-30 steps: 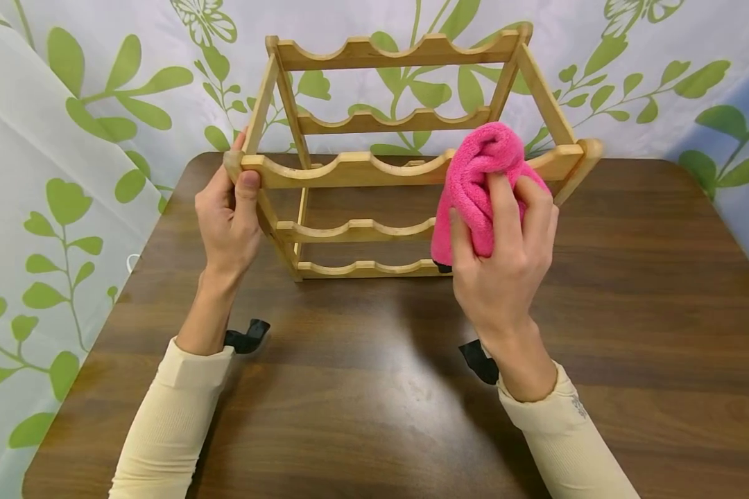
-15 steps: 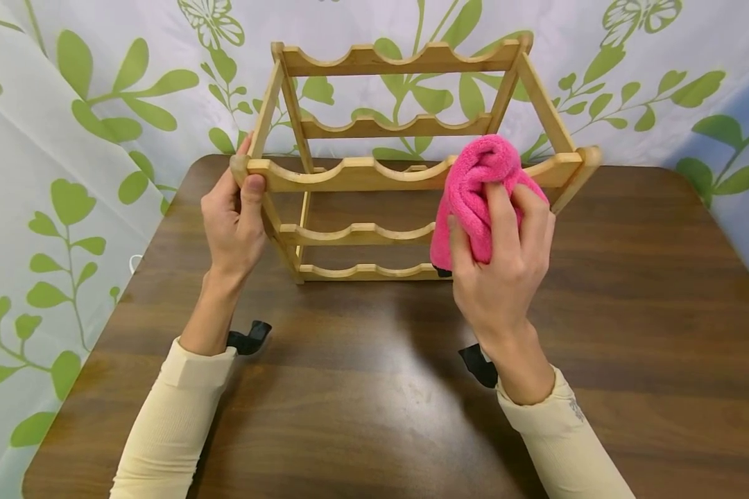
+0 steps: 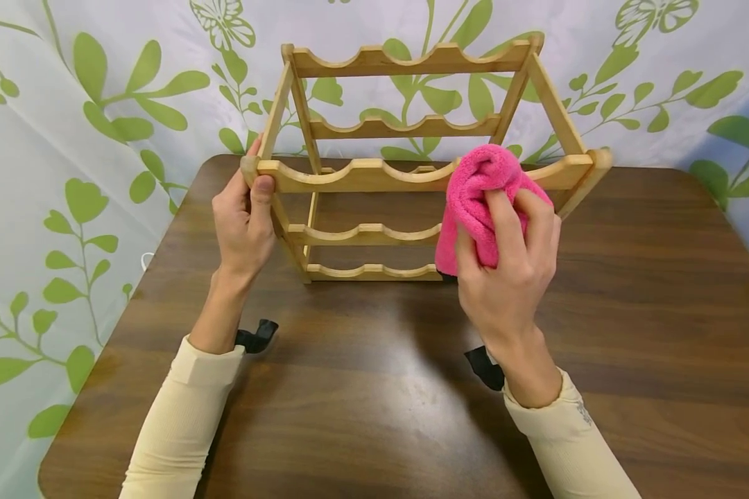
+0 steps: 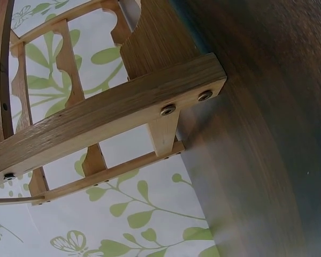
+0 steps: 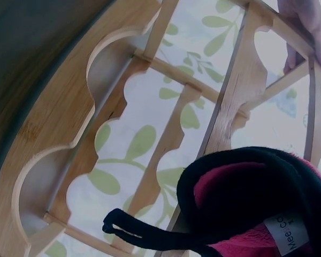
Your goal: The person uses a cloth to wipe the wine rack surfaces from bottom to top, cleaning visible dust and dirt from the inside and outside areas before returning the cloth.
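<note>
A wooden wine rack (image 3: 362,175) with scalloped rails stands on the table in the head view. My left hand (image 3: 243,222) grips its upper front left corner, thumb in front and fingers behind. In my right hand (image 3: 512,263) is a bunched pink cloth (image 3: 483,180), held against the right part of the top front rail and covering that stretch of it. The right wrist view shows the cloth's dark edging, a hanging loop and a white label (image 5: 287,233). Screw heads dot a rack post (image 4: 112,112) in the left wrist view, where the left hand is out of sight.
The brown wooden table (image 3: 362,388) extends around the rack and toward me. Behind it hangs a white curtain (image 3: 181,138) with green leaf and butterfly prints. A dark strap (image 3: 257,337) shows beside the left wrist, another strap (image 3: 484,367) beside the right.
The whole head view has shifted slightly, so rack and hands appear a little farther right and lower. Both hands keep their holds, and the cloth stays on the right part of the top front rail.
</note>
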The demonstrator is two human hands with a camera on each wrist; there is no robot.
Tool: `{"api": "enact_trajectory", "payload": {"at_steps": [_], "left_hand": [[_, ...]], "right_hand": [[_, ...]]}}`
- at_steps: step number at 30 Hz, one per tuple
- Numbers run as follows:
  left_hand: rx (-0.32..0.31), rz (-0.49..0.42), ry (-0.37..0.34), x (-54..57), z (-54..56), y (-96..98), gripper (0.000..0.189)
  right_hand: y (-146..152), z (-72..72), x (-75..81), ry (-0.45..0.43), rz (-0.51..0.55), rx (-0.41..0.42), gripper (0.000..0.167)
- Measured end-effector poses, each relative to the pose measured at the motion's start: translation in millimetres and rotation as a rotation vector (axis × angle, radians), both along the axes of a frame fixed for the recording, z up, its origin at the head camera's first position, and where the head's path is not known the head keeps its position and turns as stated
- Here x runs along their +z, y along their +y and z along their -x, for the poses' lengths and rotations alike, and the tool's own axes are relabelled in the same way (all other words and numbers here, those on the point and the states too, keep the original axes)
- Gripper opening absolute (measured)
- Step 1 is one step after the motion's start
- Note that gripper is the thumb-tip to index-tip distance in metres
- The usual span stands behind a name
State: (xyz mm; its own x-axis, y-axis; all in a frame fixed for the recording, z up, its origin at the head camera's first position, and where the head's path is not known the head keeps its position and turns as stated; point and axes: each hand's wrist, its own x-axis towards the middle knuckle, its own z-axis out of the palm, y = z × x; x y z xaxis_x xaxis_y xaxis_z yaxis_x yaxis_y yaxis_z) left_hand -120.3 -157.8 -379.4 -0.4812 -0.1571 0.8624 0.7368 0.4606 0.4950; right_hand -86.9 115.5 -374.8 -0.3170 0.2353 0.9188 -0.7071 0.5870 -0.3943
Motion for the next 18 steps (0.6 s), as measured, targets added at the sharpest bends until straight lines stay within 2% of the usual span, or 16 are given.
{"api": "enact_trajectory", "payload": {"at_steps": [3,9,14,18], "left_hand": [[0.007,0.001,0.005,-0.5,0.6,-0.4,0.069],[-0.007,-0.002,-0.002,0.1,1.4,0.2,0.069],[-0.002,-0.011,0.001,1.0,1.9,-0.6,0.07],[-0.025,-0.013,0.015,1.2,3.9,-1.2,0.069]], "right_hand": [[-4,-1.6,-2.8,0.016,-0.02,0.027,0.025],[-25,-9.5,-0.9,0.116,-0.082,0.121,0.023],[-53,-13.9,8.5,0.194,-0.224,0.208,0.024],[-74,-10.3,11.3,0.219,-0.342,0.208,0.021]]}}
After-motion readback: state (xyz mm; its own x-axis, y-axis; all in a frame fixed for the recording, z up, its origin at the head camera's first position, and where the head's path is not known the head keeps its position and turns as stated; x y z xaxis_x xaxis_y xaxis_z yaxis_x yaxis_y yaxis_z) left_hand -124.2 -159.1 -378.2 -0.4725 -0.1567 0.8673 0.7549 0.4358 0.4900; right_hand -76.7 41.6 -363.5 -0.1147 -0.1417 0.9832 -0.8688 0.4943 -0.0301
